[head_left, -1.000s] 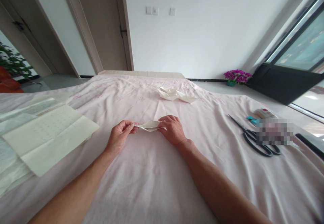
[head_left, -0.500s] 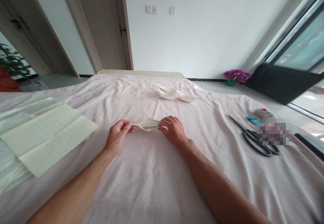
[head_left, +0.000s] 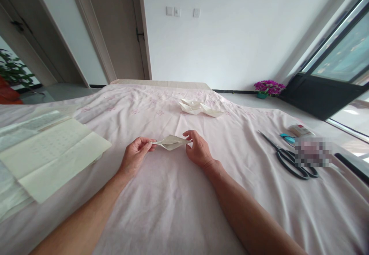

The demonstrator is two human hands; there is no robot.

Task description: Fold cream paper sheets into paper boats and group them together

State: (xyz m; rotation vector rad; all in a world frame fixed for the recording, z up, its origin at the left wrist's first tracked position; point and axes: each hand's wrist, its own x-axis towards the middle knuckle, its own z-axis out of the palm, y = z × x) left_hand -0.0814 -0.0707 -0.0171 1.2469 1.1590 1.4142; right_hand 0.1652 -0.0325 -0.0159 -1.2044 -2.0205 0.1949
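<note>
A small folded paper boat (head_left: 170,143), cream with faint marks along its upper edge, is held just above the cloth in front of me. My left hand (head_left: 138,151) pinches its left tip between thumb and fingers. At the other end, my right hand (head_left: 198,149) has thumb and forefinger spread around the right tip, with a gap between them; whether they touch the paper is hard to tell. Farther back stand other folded paper boats (head_left: 198,108), close together on the pink cloth (head_left: 170,209).
On the left lies a stack of cream paper sheets (head_left: 66,153). Black-handled scissors (head_left: 288,159) rest on the right, beside a blue item (head_left: 287,138), a small pale packet (head_left: 301,130) and a blurred-out patch. A dark flat object (head_left: 351,168) is at the right edge.
My right hand has loosened its grip and drawn slightly right, its fingers parting so that the boat's right tip shows. The left hand keeps its pinch.
</note>
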